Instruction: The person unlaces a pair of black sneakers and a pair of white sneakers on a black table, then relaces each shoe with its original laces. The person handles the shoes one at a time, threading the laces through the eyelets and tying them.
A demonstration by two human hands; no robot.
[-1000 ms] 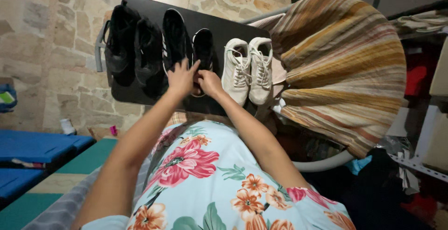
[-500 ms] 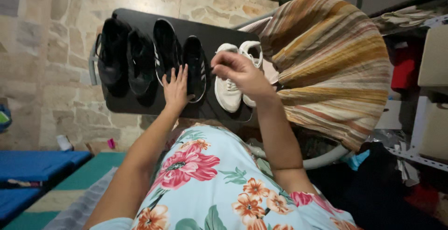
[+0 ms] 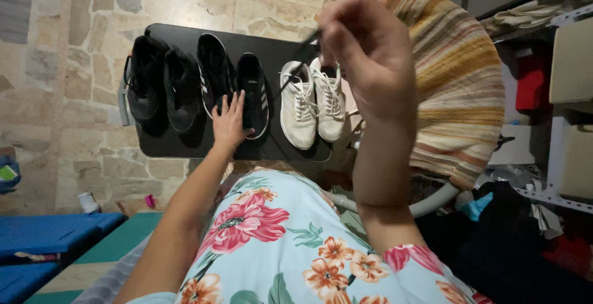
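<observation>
My left hand (image 3: 230, 122) lies flat on a black sneaker with white stripes (image 3: 254, 91), pressing it onto the black table (image 3: 179, 146). Its partner (image 3: 213, 69) stands just to the left. My right hand (image 3: 367, 51) is raised high and close to the camera. It pinches a thin black shoelace (image 3: 295, 66) that stretches taut from the striped sneaker up to the fingers. To the right of that shoe, behind the lace, stands a pair of white sneakers (image 3: 302, 103).
Another pair of black shoes (image 3: 160, 85) stands at the table's left end. A striped brown-and-cream cloth (image 3: 460, 82) drapes over a round shape on the right. Shelving with boxes (image 3: 571, 69) lies further right, and blue mats (image 3: 49, 230) cover the floor at lower left.
My right hand has risen from the shoe toward the camera, drawing the black lace out. My left hand has shifted to rest flat on the striped sneaker.
</observation>
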